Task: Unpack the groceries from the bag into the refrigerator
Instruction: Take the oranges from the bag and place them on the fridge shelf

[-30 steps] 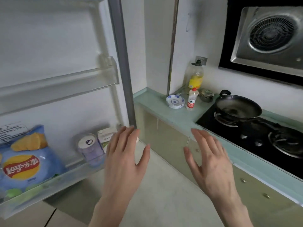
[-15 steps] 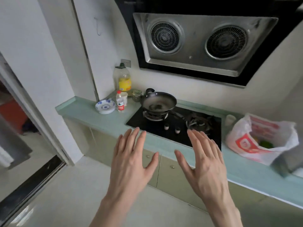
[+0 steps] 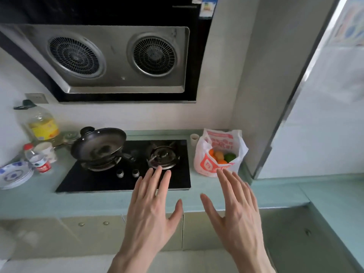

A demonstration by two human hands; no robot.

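The bag [image 3: 214, 154] hides most of its fruit, the plates [image 3: 13, 175] are cut by the left edge.

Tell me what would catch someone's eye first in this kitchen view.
Two bare hands, the left hand and the right hand, spread open and empty at the counter's front edge. Just beyond the right hand, a white and orange plastic bag stands on the counter right of the black stove, with orange and green fruit showing inside. Above hangs a steel range hood with two round grilles.
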